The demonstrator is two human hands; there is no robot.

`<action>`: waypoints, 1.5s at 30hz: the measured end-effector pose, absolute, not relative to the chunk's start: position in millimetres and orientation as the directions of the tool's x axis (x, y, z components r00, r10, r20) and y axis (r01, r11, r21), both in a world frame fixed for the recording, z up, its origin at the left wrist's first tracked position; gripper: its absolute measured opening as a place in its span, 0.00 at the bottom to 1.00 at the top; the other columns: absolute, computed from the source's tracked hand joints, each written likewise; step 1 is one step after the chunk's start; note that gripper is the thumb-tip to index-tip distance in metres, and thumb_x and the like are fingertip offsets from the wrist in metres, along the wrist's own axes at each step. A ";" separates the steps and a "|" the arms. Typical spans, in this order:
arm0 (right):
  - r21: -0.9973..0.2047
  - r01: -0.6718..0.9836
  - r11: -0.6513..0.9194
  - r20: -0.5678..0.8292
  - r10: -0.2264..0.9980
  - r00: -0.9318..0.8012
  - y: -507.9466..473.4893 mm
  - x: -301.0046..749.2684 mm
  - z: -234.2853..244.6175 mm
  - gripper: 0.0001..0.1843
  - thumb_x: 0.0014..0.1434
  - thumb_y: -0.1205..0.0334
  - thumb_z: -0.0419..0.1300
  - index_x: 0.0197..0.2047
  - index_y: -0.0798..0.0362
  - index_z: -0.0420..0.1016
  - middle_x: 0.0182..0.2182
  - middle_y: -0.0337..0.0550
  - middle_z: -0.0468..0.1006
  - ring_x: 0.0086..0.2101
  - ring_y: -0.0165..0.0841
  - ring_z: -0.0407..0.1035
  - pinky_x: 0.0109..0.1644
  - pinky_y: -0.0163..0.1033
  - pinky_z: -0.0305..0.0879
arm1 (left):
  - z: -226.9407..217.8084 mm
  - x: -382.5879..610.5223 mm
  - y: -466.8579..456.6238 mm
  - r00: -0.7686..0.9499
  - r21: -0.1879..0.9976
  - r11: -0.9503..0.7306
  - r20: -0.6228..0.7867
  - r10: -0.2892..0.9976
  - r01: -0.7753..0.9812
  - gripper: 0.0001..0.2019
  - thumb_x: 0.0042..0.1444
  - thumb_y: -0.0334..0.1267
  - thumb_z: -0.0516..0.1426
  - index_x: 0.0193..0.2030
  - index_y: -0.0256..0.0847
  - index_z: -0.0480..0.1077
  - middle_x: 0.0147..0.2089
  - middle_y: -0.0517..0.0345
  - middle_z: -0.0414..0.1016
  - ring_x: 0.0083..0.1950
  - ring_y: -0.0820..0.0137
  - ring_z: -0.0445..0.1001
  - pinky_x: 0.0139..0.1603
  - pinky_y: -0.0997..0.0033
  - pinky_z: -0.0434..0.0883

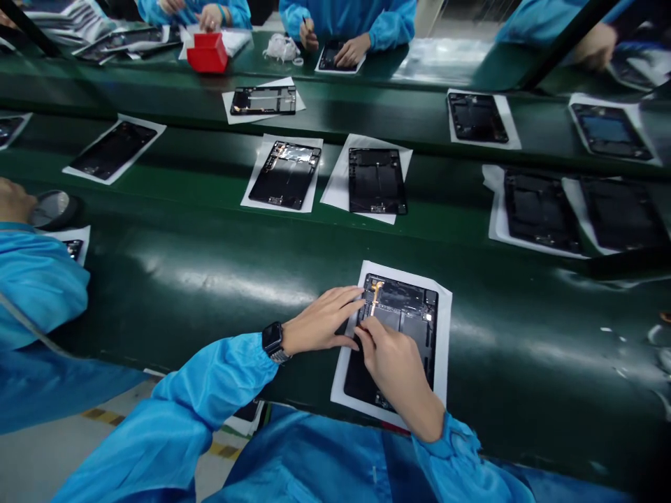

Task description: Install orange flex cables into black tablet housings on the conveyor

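Note:
An opened tablet housing, black with its inner parts showing, lies on a white sheet in front of me. An orange flex cable runs down near its upper left corner. My left hand, with a watch at the wrist, is open; its outstretched fingers reach the housing's left edge. Over the housing, my right hand has its fingers pinched together beside the cable's lower end. Whatever is between those fingertips is hidden.
More opened tablets on white sheets lie along the green bench and belt. Across from me, co-workers' hands are at work near a red bin. A co-worker's blue sleeve is close on my left.

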State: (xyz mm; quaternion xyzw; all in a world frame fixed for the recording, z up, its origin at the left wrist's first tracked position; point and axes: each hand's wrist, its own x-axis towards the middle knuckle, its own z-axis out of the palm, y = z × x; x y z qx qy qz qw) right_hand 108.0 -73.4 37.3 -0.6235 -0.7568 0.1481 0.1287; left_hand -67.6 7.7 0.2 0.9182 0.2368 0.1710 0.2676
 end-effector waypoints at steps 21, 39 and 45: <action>-0.858 0.500 -0.114 0.031 0.962 0.271 -88.9 149.4 29.7 0.12 0.63 0.52 0.60 0.40 0.51 0.77 0.35 0.45 0.81 0.36 0.39 0.76 0.42 0.40 0.70 | 11.7 -57.6 18.7 0.787 0.572 -0.730 0.220 0.576 0.375 0.25 0.62 0.50 0.57 0.61 0.39 0.63 0.66 0.43 0.60 0.68 0.58 0.57 0.66 0.57 0.61; -0.795 0.576 -0.191 0.271 0.737 0.619 -176.6 201.2 7.0 0.15 0.60 0.50 0.64 0.40 0.53 0.79 0.36 0.45 0.80 0.35 0.39 0.74 0.43 0.39 0.68 | 28.7 38.9 99.1 0.889 0.302 -0.840 -0.069 0.452 0.450 0.06 0.66 0.33 0.50 0.39 0.39 0.67 0.42 0.54 0.72 0.44 0.67 0.72 0.40 0.71 0.66; -0.748 0.647 0.150 0.257 0.964 0.074 -123.6 160.1 27.5 0.09 0.68 0.62 0.54 0.46 0.52 0.74 0.38 0.43 0.80 0.37 0.35 0.75 0.43 0.37 0.70 | 20.3 40.1 100.1 0.872 0.370 -0.805 -0.033 0.489 0.465 0.08 0.67 0.36 0.50 0.40 0.39 0.68 0.43 0.55 0.73 0.46 0.67 0.71 0.43 0.71 0.65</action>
